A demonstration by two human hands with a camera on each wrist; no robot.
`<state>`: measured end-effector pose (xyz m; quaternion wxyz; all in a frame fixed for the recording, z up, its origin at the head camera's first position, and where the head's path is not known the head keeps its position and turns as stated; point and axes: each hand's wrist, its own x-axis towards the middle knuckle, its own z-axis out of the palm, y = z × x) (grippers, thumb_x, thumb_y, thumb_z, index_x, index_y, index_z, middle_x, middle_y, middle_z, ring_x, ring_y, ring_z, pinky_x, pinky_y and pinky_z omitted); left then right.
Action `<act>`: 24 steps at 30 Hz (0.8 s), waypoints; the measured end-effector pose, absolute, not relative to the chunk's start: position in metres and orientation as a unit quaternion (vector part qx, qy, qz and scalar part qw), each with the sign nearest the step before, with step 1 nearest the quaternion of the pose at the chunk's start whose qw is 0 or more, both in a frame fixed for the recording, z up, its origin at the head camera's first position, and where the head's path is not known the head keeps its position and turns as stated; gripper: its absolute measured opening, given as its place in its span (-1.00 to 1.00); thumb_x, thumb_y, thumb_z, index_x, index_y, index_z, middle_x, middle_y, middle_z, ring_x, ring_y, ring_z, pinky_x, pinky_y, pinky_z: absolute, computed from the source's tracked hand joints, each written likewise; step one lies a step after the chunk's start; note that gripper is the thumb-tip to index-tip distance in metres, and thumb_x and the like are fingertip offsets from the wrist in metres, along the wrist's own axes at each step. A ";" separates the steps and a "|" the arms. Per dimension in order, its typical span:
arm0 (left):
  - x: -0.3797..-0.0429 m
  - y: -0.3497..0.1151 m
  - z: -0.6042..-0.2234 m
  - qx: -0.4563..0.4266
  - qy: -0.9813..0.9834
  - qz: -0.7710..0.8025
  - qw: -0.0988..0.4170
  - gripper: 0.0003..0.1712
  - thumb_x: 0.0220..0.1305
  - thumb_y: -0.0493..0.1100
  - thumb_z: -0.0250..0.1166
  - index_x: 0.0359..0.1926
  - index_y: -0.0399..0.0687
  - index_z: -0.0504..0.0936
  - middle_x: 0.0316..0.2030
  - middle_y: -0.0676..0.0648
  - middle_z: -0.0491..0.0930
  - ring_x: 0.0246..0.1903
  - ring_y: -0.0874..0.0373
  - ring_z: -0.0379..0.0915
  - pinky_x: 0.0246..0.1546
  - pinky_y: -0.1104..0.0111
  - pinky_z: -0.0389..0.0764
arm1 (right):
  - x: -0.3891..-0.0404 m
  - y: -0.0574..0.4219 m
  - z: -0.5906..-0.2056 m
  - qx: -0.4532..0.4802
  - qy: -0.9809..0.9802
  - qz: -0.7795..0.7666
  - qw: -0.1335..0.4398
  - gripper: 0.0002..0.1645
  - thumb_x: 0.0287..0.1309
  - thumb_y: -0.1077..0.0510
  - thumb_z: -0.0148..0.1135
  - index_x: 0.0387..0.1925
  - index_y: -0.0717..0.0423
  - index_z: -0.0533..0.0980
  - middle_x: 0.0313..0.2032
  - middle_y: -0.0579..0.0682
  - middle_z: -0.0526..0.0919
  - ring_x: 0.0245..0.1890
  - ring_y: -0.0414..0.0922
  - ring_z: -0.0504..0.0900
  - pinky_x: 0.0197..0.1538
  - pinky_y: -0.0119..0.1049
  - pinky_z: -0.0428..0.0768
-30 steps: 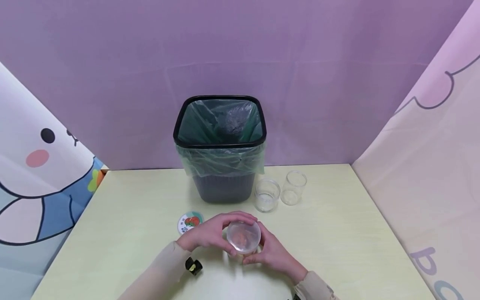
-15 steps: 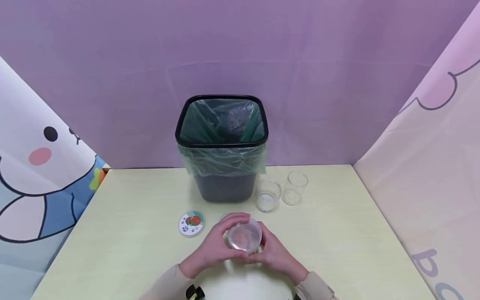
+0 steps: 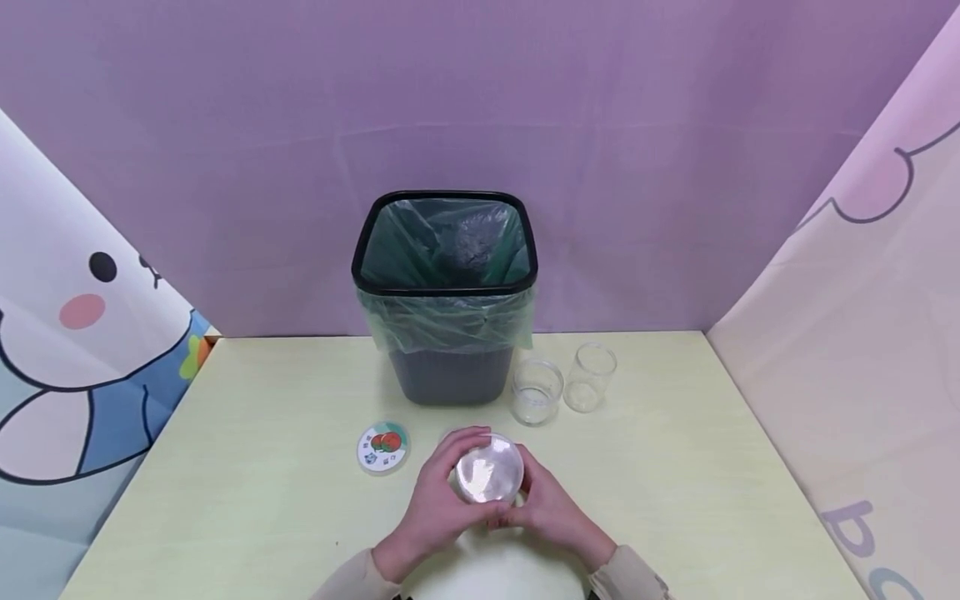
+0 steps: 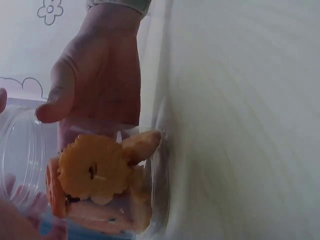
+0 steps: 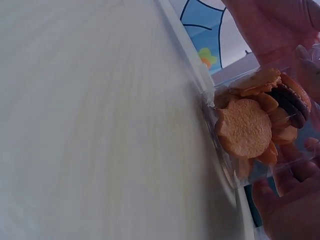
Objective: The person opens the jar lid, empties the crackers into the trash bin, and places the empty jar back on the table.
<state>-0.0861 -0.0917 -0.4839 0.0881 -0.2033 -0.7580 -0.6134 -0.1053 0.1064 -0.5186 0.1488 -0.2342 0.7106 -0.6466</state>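
Observation:
A clear plastic jar stands on the table at the front, its round top catching a bright glare. Through its wall I see scalloped orange-brown biscuits, and in the right wrist view a dark piece lies among them. My left hand curves round the jar's upper part, fingers at the far rim and thumb along the near side. Lower down, my right hand grips the jar's right side, its thumb in front. A round lid printed with red fruit lies flat to the left.
Behind the jar stands a dark bin with a black rim and a green liner bag. To the bin's right are two clear containers, a short one and a taller one. The table meets a purple cloth backdrop.
My left wrist has swung down and to the right, bringing the thumb across the jar's near side and uncovering the printed lid. The right hand stays in place. Glare on the jar's top has brightened.

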 end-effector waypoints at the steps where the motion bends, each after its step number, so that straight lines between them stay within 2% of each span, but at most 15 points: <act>1: -0.085 -0.091 -0.483 -0.199 -0.758 -0.614 0.097 -0.25 -0.15 -0.06 0.67 0.13 0.03 0.58 0.19 0.04 0.50 0.23 0.03 0.38 0.25 0.13 0.34 | -0.105 0.106 -0.519 -0.234 0.713 -0.644 0.148 0.04 -0.23 0.25 0.63 0.33 0.04 0.30 0.17 0.04 0.50 0.17 -0.01 0.50 0.25 -0.25 0.42; 5: -0.085 -0.090 -0.476 -0.201 -0.759 -0.604 0.137 -0.36 -0.08 -0.10 0.65 0.07 0.01 0.61 0.09 0.02 0.58 0.15 0.04 0.45 0.17 0.15 0.43 | -0.105 0.107 -0.519 -0.242 0.732 -0.625 0.127 0.06 -0.22 0.18 0.65 0.35 -0.08 0.30 0.24 -0.04 0.49 0.24 -0.02 0.46 0.29 -0.18 0.37; 9: -0.084 -0.088 -0.473 -0.230 -0.766 -0.580 0.157 -0.40 -0.05 -0.13 0.63 0.05 -0.02 0.62 0.07 -0.04 0.59 0.16 0.01 0.46 0.23 0.16 0.39 | -0.104 0.108 -0.520 -0.245 0.744 -0.613 0.105 0.01 -0.16 0.16 0.61 0.36 -0.13 0.31 0.28 -0.09 0.48 0.29 -0.05 0.42 0.33 -0.15 0.33; 13: -0.085 -0.088 -0.473 -0.240 -0.764 -0.576 0.163 -0.51 0.05 -0.22 0.56 0.04 -0.02 0.63 0.09 -0.06 0.59 0.17 0.01 0.46 0.25 0.16 0.39 | -0.104 0.108 -0.520 -0.239 0.731 -0.627 0.128 0.06 -0.23 0.20 0.64 0.35 -0.10 0.30 0.25 -0.03 0.48 0.24 -0.03 0.46 0.26 -0.20 0.41; 18: -0.088 -0.093 -0.476 -0.268 -0.761 -0.564 0.176 -0.79 0.16 -0.25 0.48 -0.16 0.04 0.72 0.08 -0.09 0.61 0.14 -0.01 0.49 0.15 0.13 0.49 | -0.104 0.106 -0.519 -0.225 0.715 -0.643 0.158 0.10 -0.27 0.21 0.66 0.35 -0.10 0.29 0.25 -0.04 0.46 0.21 -0.02 0.49 0.22 -0.23 0.45; 20: -0.089 -0.096 -0.476 -0.279 -0.768 -0.550 0.172 -0.77 0.15 -0.17 0.50 -0.15 0.07 0.73 0.12 -0.08 0.59 0.16 0.00 0.47 0.14 0.12 0.49 | -0.104 0.106 -0.519 -0.224 0.716 -0.642 0.157 0.08 -0.26 0.20 0.66 0.34 -0.10 0.29 0.24 -0.05 0.47 0.19 -0.02 0.51 0.22 -0.24 0.45; 24: -0.088 -0.101 -0.477 -0.300 -0.781 -0.527 0.149 -0.42 -0.09 -0.03 0.64 0.02 0.07 0.68 0.25 -0.09 0.48 0.26 -0.03 0.34 0.19 0.08 0.42 | -0.105 0.107 -0.520 -0.231 0.721 -0.637 0.146 0.04 -0.23 0.19 0.65 0.33 -0.04 0.30 0.22 -0.03 0.49 0.17 -0.02 0.52 0.23 -0.24 0.43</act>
